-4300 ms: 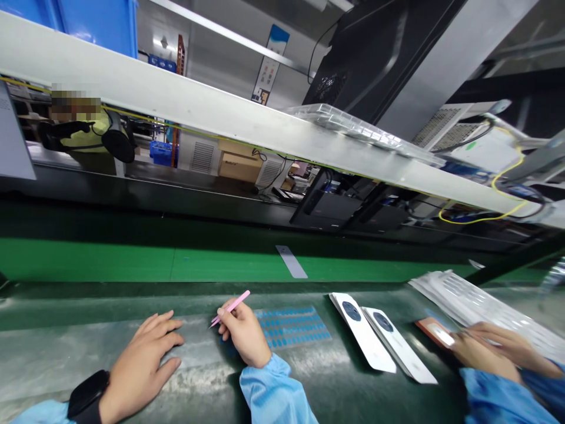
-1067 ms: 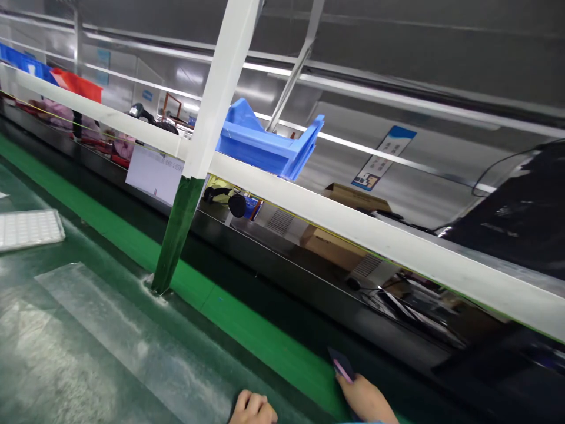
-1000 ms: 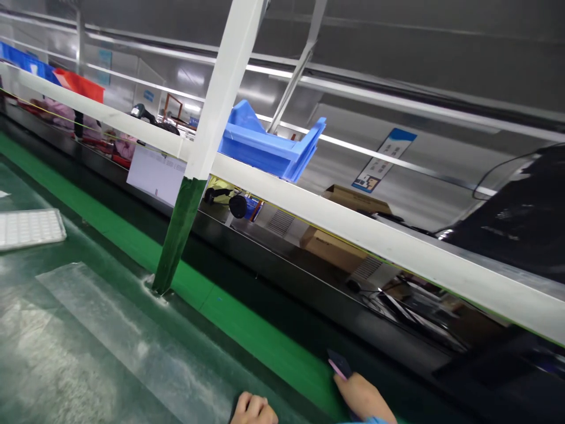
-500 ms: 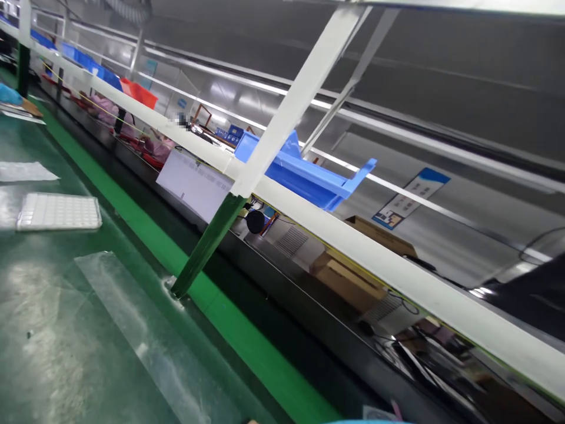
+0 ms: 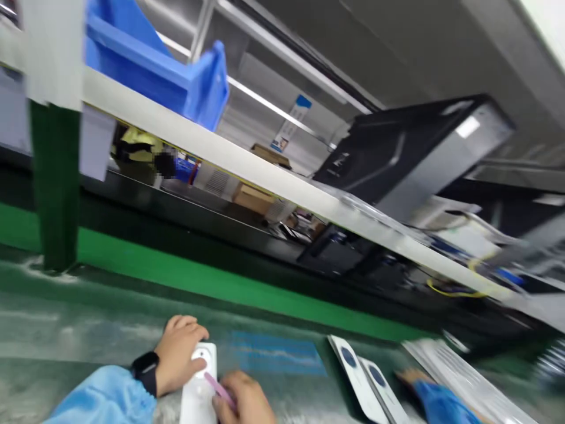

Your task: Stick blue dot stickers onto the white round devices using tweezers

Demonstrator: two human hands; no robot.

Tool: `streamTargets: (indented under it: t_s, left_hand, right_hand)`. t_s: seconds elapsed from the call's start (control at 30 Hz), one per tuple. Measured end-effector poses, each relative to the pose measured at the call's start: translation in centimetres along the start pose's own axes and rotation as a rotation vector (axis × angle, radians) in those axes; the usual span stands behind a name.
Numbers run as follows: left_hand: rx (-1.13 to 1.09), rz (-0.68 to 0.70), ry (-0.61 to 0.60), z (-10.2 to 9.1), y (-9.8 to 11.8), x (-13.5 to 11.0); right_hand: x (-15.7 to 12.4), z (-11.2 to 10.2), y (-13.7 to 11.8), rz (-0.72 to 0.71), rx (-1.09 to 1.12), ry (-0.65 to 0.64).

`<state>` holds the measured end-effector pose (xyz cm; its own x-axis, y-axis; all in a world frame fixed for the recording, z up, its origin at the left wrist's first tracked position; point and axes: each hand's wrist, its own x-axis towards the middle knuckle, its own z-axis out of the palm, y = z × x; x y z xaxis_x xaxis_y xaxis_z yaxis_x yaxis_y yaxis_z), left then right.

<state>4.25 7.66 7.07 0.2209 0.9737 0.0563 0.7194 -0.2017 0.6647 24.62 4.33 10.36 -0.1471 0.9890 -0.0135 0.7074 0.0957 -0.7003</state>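
Note:
A white rectangular panel (image 5: 198, 400) with round details lies on the green worktop at the bottom of the head view. Gripping its upper left side is my left hand (image 5: 180, 353), thumb over the face, with a black watch and blue sleeve behind it. My right hand (image 5: 247, 400) is closed round a thin pink stick-like tool (image 5: 220, 390), whose tip meets or nearly meets the panel's face. What kind of tool it is, I cannot make out. Two similar white panels with dark round windows, a left one (image 5: 353, 371) and a right one (image 5: 382, 391), lie further right.
Another person's hand (image 5: 415, 377) in a blue sleeve is at the right, by white trays (image 5: 463, 377). A blue strip (image 5: 278, 353) lies on the worktop. A green post (image 5: 55, 188) stands left; a white rail (image 5: 212, 147) carries a blue bin (image 5: 150, 65).
My view has swung to the right and down. My two hands, the white panel and the pink tool are now in sight; the post has shifted left.

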Motion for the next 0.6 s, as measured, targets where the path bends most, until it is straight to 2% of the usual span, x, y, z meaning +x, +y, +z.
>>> streamTargets:
  t_s: [0.03,0.1,0.17,0.23,0.3,0.37,0.43,0.6]
  left_hand:
    - [0.003,0.008,-0.012,-0.5,0.1,-0.3]
    - [0.011,0.029,-0.013,-1.1,0.1,-0.7]
    - [0.020,0.043,-0.007,-1.3,0.1,-1.0]
    - [0.043,0.043,-0.015,-1.3,-0.1,-1.2]
    - [0.085,0.040,-0.011,-1.4,-0.2,-1.5]
    - [0.142,0.059,0.037,-1.5,-0.3,-1.9]
    - [0.193,0.091,0.088,-1.6,-0.3,-2.4]
    - [0.231,0.129,0.056,-1.6,-1.2,-2.7]
  right_hand:
    - [0.3,-1.3,-0.6,0.003,0.019,-0.024]
    - [1.4,-3.9,-1.8,0.033,0.137,0.109]
    - [3.0,-5.8,-2.2,0.111,0.450,0.148]
    - [4.7,-6.4,-1.3,0.128,0.763,0.255]
    - [6.0,-6.1,0.5,0.134,0.911,0.330]
    - [6.6,-5.2,2.5,0.163,0.933,0.277]
    - [6.7,-4.3,3.9,0.178,0.925,0.164]
    - [6.2,-3.1,4.6,0.159,0.866,-0.005]
